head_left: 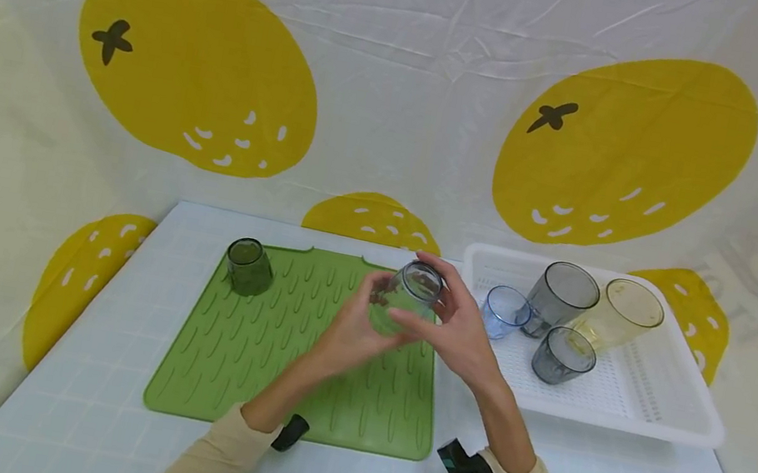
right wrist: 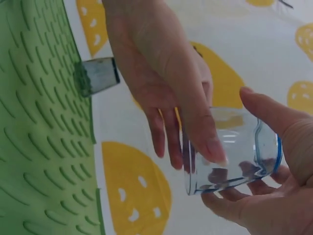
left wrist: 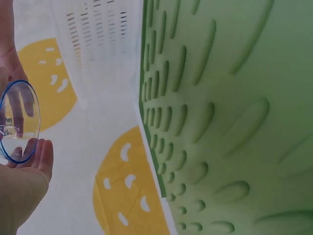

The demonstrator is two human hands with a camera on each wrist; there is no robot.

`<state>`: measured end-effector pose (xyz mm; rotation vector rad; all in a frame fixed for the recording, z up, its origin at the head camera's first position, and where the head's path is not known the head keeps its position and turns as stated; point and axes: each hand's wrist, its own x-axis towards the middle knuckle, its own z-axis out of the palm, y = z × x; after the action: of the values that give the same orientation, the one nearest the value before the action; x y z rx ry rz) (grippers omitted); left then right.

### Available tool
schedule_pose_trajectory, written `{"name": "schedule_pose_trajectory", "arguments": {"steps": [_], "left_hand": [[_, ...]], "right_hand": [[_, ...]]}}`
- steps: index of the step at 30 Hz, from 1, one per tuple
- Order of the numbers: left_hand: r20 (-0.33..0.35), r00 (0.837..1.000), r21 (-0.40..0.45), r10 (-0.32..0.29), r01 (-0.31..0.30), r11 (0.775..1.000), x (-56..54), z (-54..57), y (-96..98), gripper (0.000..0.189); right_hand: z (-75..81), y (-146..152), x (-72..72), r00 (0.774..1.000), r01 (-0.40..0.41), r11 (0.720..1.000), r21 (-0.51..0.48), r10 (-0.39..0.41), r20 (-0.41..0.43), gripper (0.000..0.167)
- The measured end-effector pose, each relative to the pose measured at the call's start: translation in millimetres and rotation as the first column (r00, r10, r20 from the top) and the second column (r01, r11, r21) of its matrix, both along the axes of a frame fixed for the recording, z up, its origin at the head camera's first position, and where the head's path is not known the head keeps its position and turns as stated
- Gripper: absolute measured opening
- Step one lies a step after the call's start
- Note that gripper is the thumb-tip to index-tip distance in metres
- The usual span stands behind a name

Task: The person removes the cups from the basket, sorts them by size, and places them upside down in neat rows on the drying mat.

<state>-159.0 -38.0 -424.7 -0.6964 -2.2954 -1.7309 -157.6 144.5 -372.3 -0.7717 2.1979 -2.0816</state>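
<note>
Above the green ribbed mat (head_left: 294,374), a clear drinking glass (head_left: 419,284) with a bluish edge is held between both hands. My left hand (head_left: 363,325) grips it from the left; in the right wrist view its thumb (right wrist: 212,147) lies across the glass wall. From the other side my right hand (head_left: 462,334) holds the glass, its thumb and fingers around one end. In the left wrist view only part of the glass (left wrist: 29,127) shows, at the left edge. A dark grey glass (head_left: 250,269) stands on the mat's far left corner, its narrower end up.
At the right stands a white perforated basket (head_left: 669,406). In it are a small blue glass (head_left: 505,314), a tall grey glass (head_left: 567,291), a yellow glass (head_left: 628,310) and a short grey glass (head_left: 563,358). A lemon-patterned sheet (head_left: 406,123) hangs behind the table.
</note>
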Motion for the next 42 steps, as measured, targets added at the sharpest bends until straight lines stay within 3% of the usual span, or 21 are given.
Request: {"name": "schedule_pose_trajectory", "arguments": {"steps": [5, 11, 21, 28, 42], "left_hand": [[0.012, 1.000, 0.016, 0.017, -0.017, 1.000, -3.1, -1.3, -10.1, 0.080], [0.035, 0.999, 0.040, -0.007, 0.005, 0.999, -7.4, -2.1, -21.2, 0.082], [0.078, 0.997, -0.027, 0.016, -0.014, 1.000, -13.6, -5.9, -46.2, 0.081], [0.013, 1.000, -0.075, 0.007, -0.006, 0.997, -18.8, -10.6, -69.3, 0.082], [0.017, 0.998, -0.144, 0.066, -0.063, 0.988, -19.9, -17.7, -108.0, 0.069]], "right_hand": [[-7.7, -15.9, -6.4, 1.000, 0.015, 1.000, 0.009, -0.014, -0.004, 0.082], [-13.1, -33.7, -14.0, 0.999, 0.006, 1.000, 0.018, -0.005, -0.045, 0.077], [-22.1, -53.9, -28.5, 0.996, 0.080, 0.993, 0.081, -0.076, -0.052, 0.068], [-20.9, -67.1, -39.4, 0.993, 0.103, 0.986, 0.129, -0.094, -0.072, 0.072], [-27.8, -93.6, -59.9, 0.994, 0.108, 0.983, 0.146, -0.106, -0.020, 0.072]]}}
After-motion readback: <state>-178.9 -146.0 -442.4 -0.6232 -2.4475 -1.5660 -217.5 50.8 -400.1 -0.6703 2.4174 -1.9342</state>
